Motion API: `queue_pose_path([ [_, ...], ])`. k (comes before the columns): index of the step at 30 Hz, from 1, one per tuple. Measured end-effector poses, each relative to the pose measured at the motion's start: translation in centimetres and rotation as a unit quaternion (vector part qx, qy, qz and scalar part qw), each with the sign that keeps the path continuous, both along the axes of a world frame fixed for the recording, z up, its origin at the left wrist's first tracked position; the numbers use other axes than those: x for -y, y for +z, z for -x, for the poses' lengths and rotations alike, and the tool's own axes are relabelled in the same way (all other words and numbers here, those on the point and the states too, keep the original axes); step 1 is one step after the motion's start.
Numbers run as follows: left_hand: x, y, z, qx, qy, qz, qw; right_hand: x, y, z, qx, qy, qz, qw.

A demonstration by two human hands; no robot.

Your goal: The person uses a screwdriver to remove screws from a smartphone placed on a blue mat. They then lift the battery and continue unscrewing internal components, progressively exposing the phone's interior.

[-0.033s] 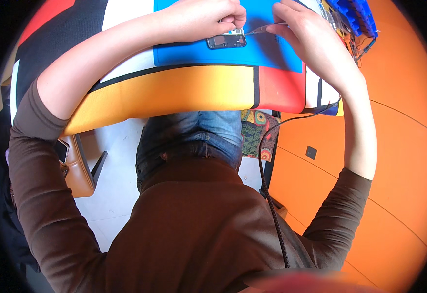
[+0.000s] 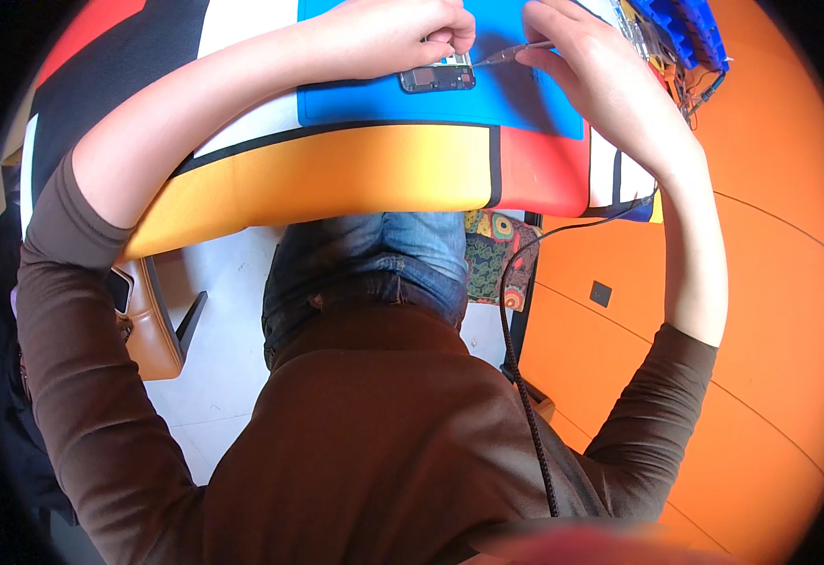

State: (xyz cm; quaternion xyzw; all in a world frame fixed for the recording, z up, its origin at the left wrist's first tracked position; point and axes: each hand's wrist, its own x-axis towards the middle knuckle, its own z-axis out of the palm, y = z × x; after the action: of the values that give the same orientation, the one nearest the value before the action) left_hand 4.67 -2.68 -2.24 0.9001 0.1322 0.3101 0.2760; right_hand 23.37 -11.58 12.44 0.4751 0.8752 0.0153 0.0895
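An opened mobile phone [image 2: 438, 79], its dark inner parts showing, lies on a blue work mat [image 2: 374, 108]. My left hand [image 2: 412, 33] is closed over the phone's far part, fingers curled and pressed against it; they hide much of that end. In my right hand [image 2: 567, 42] is a slim metal tool, apparently tweezers [image 2: 516, 54], pinched between thumb and fingers. Its fine point slants left, down to the phone's right edge beside my left fingertips. Whether the tip touches a part is too small to tell.
The mat rests on a table cover [image 2: 337, 174] of coloured blocks. At the far right are blue bins [image 2: 680, 28], with clear packets and thin wires beside them. A black braided cord [image 2: 516, 363] hangs from the table's right edge past my body. Orange panels [image 2: 770, 282] stretch along the right.
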Motion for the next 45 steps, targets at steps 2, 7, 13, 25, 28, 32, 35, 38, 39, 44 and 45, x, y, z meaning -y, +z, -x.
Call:
queue_pose_path([
  [2,0.0,-0.4,0.5,0.046,0.011,-0.036,0.998,0.1,-0.1,0.6,-0.031,-0.005,0.014,0.999],
  [7,-0.3,-0.7,0.5,0.046,0.001,-0.018,0.999,0.0,-0.5,0.9,0.106,-0.117,-0.001,0.988],
  [13,0.0,-0.3,0.7,0.042,0.022,-0.008,0.999,-0.1,-1.1,0.5,-0.1,0.002,-0.001,0.995],
  [25,-0.2,-0.1,0.9,0.01,-0.005,-0.006,1.0,0.5,-1.8,0.9,-0.227,-0.051,0.009,0.973],
  [28,-0.1,0.1,1.1,0.003,-0.006,0.006,1.0,0.5,-1.5,0.6,-0.19,-0.047,0.023,0.98],
  [32,-0.1,0.3,1.1,-0.009,-0.007,0.011,1.0,0.6,-0.9,0.1,-0.099,-0.134,0.036,0.985],
  [35,-0.1,0.5,1.1,-0.014,-0.008,0.012,1.0,0.6,-1.3,0.2,-0.182,-0.087,0.025,0.979],
  [38,-0.1,0.4,1.2,-0.014,-0.007,0.014,1.0,0.7,-1.7,0.6,-0.225,-0.037,-0.003,0.974],
  [39,-0.1,0.4,1.1,-0.014,-0.006,0.016,1.0,0.9,-1.7,0.8,-0.229,-0.051,-0.007,0.972],
  [44,-0.1,0.1,1.0,0.004,-0.005,-0.003,1.0,0.8,-1.0,0.7,-0.094,-0.132,0.033,0.986],
  [45,-0.1,0.1,1.0,0.004,-0.007,-0.006,1.0,0.7,-1.0,0.6,-0.1,-0.126,0.03,0.987],
])
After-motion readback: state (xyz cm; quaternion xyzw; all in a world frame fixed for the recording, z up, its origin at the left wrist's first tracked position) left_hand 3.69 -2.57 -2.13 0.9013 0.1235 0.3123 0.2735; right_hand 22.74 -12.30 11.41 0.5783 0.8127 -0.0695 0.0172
